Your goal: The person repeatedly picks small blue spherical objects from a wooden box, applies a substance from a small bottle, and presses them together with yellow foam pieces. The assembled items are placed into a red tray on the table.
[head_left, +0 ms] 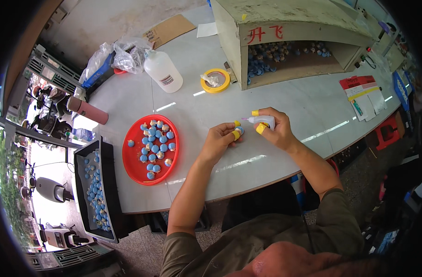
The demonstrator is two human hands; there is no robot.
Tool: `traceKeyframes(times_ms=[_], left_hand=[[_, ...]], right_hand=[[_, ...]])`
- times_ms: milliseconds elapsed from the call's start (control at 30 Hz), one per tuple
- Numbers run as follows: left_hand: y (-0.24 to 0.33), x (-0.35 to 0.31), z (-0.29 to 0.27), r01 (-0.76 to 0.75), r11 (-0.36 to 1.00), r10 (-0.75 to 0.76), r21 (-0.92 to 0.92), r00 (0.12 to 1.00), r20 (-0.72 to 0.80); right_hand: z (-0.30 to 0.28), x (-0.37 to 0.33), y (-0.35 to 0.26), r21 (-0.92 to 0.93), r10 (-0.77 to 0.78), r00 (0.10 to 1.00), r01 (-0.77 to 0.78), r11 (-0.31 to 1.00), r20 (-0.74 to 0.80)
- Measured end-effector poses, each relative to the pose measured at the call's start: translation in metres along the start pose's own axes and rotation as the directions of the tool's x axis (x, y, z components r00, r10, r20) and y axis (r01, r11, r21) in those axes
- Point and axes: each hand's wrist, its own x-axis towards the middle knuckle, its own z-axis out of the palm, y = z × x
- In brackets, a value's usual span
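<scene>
My left hand (pixel 220 141) pinches a small blue-and-pale round piece (pixel 239 130) between thumb and fingertips, mostly covered by the fingers. Opposite it, my right hand (pixel 276 129) is closed around a small white squeeze bottle (pixel 262 120), its thin pinkish nozzle pointing left toward the piece. A short gap lies between the nozzle tip and my left fingers. Yellow tape wraps several fingertips on both hands. To the left of my hands, a red round tray (pixel 174 161) carries several similar blue balls (pixel 154 148) with pale parts.
A black crate (pixel 111 194) of blue balls stands at the left table edge. Behind are a pink flask (pixel 88 111), a large white bottle (pixel 164 71), a yellow tape roll (pixel 225 87) and plastic bags (pixel 130 53). An open-fronted box (pixel 289 30) holding more pieces stands far right, near labelled cards (pixel 362 97).
</scene>
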Motion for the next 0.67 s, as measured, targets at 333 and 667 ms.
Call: traceKeyframes(times_ms=[333, 667], left_hand=[[-0.003, 0.002, -0.001, -0.007, 0.998, 0.003, 0.057, 0.998, 0.063], [0.005, -0.001, 0.003, 0.032, 0.995, -0.037, 0.090, 0.998, 0.049]], right_hand=[[0.008, 0.000, 0.012, -0.254, -0.375, 0.925, 0.378, 0.890, 0.062], [0.009, 0.001, 0.020, -0.257, -0.372, 0.923, 0.384, 0.887, 0.097]])
